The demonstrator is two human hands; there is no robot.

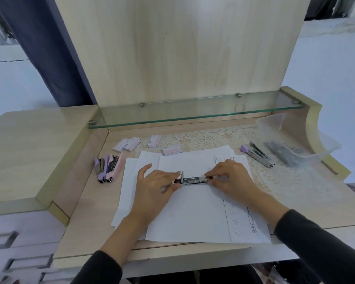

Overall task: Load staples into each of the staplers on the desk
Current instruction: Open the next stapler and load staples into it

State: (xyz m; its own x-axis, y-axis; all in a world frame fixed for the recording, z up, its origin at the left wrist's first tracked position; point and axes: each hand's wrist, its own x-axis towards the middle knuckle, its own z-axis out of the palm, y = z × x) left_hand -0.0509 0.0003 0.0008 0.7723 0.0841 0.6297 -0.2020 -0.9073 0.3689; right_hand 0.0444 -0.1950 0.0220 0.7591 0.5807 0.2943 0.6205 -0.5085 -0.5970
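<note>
An opened pink stapler [190, 179] lies on the white papers [193, 214] at the desk's middle, its metal channel facing up. My left hand [155, 182] holds its left end, thumb spread apart. My right hand [230, 177] pinches the channel's right end; whether a strip of staples is between the fingers is too small to tell. Three closed staplers [108, 168], purple and pink, lie side by side at the left. An opened purple stapler [257, 153] lies at the right. Several small staple boxes [129, 144] sit behind the papers.
A clear plastic container [295, 148] with dark items stands at the far right on a lace mat [209, 138]. A glass shelf [193, 117] runs above the desk's back. Drawers [19, 242] sit at the lower left.
</note>
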